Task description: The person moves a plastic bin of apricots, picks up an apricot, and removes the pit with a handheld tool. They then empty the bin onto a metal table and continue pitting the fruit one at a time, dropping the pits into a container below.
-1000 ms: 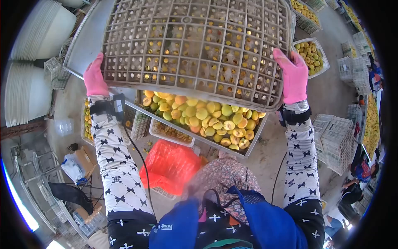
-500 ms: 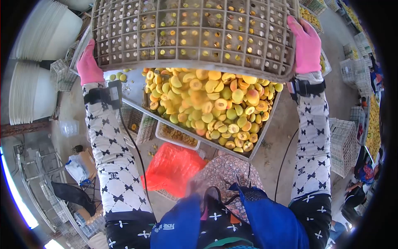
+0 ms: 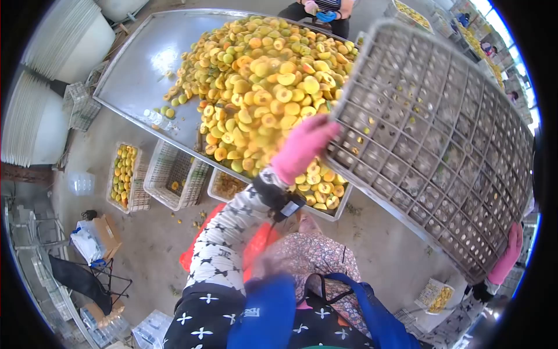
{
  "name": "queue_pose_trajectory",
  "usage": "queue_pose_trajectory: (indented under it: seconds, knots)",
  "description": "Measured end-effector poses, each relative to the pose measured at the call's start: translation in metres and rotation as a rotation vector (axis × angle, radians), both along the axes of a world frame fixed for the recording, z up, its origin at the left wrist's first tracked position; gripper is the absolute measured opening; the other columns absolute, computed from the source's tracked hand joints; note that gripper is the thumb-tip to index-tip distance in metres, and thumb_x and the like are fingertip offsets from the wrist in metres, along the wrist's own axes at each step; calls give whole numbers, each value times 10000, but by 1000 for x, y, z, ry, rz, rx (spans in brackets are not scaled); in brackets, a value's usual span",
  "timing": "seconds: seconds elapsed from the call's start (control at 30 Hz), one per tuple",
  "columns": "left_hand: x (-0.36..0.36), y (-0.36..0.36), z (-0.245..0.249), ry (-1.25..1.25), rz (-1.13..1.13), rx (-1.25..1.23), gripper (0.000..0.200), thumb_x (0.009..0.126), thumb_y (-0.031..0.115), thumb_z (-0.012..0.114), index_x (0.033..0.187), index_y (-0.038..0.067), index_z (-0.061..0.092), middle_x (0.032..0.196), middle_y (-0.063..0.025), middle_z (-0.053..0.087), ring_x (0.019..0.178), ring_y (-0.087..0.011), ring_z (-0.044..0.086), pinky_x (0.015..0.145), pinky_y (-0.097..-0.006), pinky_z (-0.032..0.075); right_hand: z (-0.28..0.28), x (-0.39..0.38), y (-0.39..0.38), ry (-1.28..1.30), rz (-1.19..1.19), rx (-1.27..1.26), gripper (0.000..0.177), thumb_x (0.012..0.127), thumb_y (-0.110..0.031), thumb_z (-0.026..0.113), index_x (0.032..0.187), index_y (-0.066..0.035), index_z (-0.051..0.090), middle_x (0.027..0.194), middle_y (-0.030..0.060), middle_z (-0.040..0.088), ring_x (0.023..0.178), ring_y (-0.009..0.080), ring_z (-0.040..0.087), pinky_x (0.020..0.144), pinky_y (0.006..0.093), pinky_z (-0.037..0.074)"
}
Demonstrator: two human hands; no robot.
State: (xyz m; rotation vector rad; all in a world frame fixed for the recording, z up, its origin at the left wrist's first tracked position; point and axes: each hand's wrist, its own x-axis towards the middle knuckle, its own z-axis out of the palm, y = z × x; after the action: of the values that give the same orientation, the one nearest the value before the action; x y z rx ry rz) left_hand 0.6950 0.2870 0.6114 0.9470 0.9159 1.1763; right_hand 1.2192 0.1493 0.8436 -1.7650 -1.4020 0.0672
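Observation:
A large grey-brown plastic crate [image 3: 433,139] is held up tilted on the right, its gridded, holed bottom facing me. My left hand [image 3: 305,148], in a pink glove, is closed on the crate's near left edge. On the lower right edge my right hand [image 3: 507,253], also in a pink glove, grips the crate; part of it lies behind the rim. Left of the crate, a heap of halved yellow peaches [image 3: 261,87] covers much of a metal table [image 3: 136,70]. Some halves show their pits or hollows. My left forearm crosses in front of the table's near edge.
Below the table stand a crate of peaches [image 3: 123,180], a white crate [image 3: 174,177] and a tub of brownish scraps [image 3: 226,185]. A red plastic bag [image 3: 195,244] lies near my legs. Across the table sits another person [image 3: 325,11] with gloved hands. Stacked pale sheets [image 3: 55,43] stand left.
The crate has swung from above the heap to the right and tilted, with both hands still on it. More of the table, the heap and the person opposite now shows.

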Motion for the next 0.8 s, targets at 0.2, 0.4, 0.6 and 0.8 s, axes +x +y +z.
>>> queue_pose_trajectory:
  seconds: [0.2,0.4,0.6,0.8]
  knots:
    - [99,-72,-120,-229,-120,-255,482,930,236,647,1288,-65,528,1206,-111,618,1164,-159,545,988,-269,410,-28,6,-38,-151,-123,-209,225,892,-157,670,1063,-13,643,900,18,624,775,68,518,703,241,426]
    - [43,-243,-252,152,-92,-727,392,926,257,652,1218,-2,613,1167,-83,652,1082,-166,581,935,-305,470,-236,131,41,-672,-256,-703,349,818,-255,676,1050,0,617,974,201,642,894,365,627,785,443,487]
    - [-55,-472,-277,236,423,-1180,312,951,160,567,1232,23,583,967,-42,661,812,-111,610,671,-228,485,-474,267,41,-906,-147,-914,332,849,-267,621,1120,-75,603,1062,204,627,974,384,623,827,475,494]
    - [-26,-522,-248,421,288,-1345,361,934,199,593,1246,19,612,1047,-55,668,879,-134,616,749,-264,493,-597,123,-14,-565,-207,-991,406,858,-303,644,1127,-10,563,1032,214,638,1007,387,626,846,478,497]
